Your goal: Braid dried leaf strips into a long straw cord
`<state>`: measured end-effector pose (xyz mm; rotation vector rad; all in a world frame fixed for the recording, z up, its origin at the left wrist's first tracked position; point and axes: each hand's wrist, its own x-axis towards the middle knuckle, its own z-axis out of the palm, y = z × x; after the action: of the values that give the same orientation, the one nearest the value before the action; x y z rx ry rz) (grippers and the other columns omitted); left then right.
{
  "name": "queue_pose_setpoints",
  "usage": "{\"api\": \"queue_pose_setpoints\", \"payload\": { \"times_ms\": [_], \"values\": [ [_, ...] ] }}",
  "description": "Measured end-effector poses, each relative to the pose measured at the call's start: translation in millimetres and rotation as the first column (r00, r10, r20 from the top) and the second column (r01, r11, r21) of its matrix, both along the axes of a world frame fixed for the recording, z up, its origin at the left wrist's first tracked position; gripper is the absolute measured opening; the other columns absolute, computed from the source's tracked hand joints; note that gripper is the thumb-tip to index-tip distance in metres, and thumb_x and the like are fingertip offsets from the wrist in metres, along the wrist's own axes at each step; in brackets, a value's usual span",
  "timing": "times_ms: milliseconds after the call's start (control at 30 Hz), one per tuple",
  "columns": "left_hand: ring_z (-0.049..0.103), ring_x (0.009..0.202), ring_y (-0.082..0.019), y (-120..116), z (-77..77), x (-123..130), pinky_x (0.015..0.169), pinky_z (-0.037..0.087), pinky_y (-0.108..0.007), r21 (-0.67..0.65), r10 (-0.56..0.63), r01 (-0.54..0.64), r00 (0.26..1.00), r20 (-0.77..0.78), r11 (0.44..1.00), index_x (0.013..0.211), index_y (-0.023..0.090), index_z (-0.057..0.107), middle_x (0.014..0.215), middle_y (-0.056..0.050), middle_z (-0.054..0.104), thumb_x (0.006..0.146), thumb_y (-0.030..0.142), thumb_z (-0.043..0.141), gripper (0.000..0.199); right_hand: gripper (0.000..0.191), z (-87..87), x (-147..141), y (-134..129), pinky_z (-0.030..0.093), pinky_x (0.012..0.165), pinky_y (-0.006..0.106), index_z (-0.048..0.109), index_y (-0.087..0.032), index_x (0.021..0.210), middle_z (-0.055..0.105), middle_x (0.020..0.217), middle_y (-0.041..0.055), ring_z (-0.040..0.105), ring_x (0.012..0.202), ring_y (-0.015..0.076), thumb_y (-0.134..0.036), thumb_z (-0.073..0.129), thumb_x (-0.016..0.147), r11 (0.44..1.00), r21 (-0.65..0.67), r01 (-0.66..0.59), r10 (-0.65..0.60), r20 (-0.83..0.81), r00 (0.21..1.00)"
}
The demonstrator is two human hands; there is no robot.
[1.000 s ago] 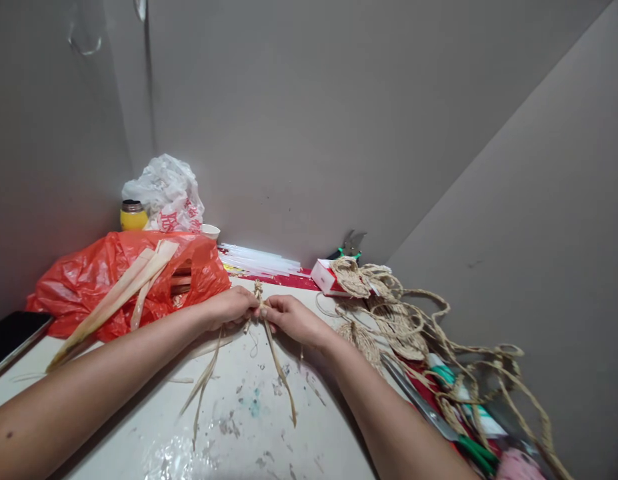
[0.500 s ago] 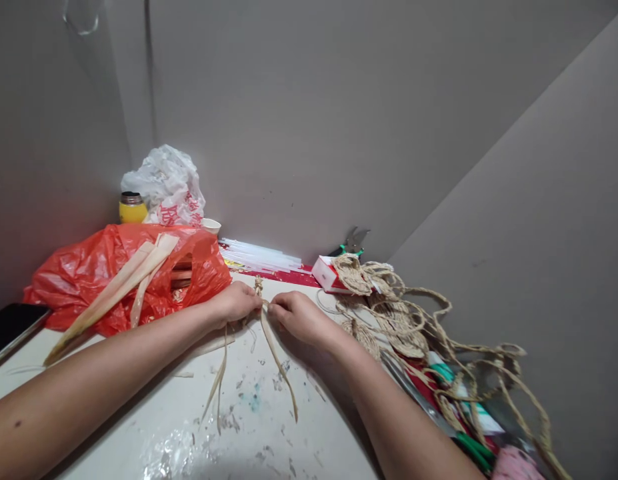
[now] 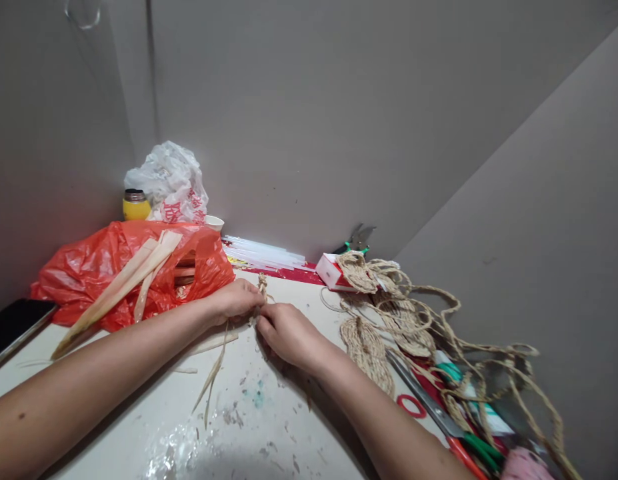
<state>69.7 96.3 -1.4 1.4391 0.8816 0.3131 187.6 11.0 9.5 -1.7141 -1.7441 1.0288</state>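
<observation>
From the head view: left hand (image 3: pixel 241 300) narrowed to a pinch at the foot of a short knotted plait of plant fibre (image 3: pixel 262 285), out near the far side of the white tabletop (image 3: pixel 269 440). Close against it, right hand (image 3: pixel 287 330) with fingers curled under; grip hidden, impossible to tell whether closed on a strand. Below the left hand, loose fibre ends (image 3: pixel 215 373) trailing towards the near side. To the left, red plastic bag (image 3: pixel 91 260) with dry husk strips (image 3: pixel 123 283) across it; to the right, near the right forearm (image 3: pixel 359 387), braided rope coils (image 3: pixel 367 347) and large scissors (image 3: pixel 441 417). Likeliest fault, by judgement: a strand slipping from the left pinch and loosening the plait, through uneven tension or a slackened thumb. Possible too: a thin, dry-looking fibre splitting under a hard pull; trailing ends crossing and snarling beneath the wrists; nearby coils dragged askew by a sideways sweep of the right forearm.
</observation>
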Motion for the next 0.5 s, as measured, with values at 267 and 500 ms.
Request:
{"api": "queue_pose_setpoints", "payload": {
  "times_ms": [267,500],
  "values": [
    [0.014,0.034,-0.003,4,1.5,-6,0.037,0.007,-0.021,-0.129,-0.051,0.068,0.990,0.133,0.989,0.069,0.016,0.055,0.040,0.011,0.025,0.068,0.026,0.058,0.011,0.028,20.4,31,12,0.036,0.045,0.022,0.056,-0.016,0.063,0.060,0.059,0.0025,0.050,0.049,0.0106,-0.032,0.051,0.086,0.921,0.141,0.363,-0.336,-0.185,0.923],
    [0.013,0.034,-0.003,8,-0.3,-6,0.038,0.004,-0.022,-0.171,-0.100,0.128,0.981,0.165,0.977,0.066,0.016,0.053,0.043,0.010,0.026,0.070,0.027,0.059,0.013,0.034,-9.3,25,33,0.038,0.036,0.019,0.053,-0.014,0.071,0.062,0.062,0.0048,0.049,0.040,0.0087,-0.030,0.033,0.095,0.934,-0.259,0.247,-0.346,-0.475,0.810]
  ]
}}
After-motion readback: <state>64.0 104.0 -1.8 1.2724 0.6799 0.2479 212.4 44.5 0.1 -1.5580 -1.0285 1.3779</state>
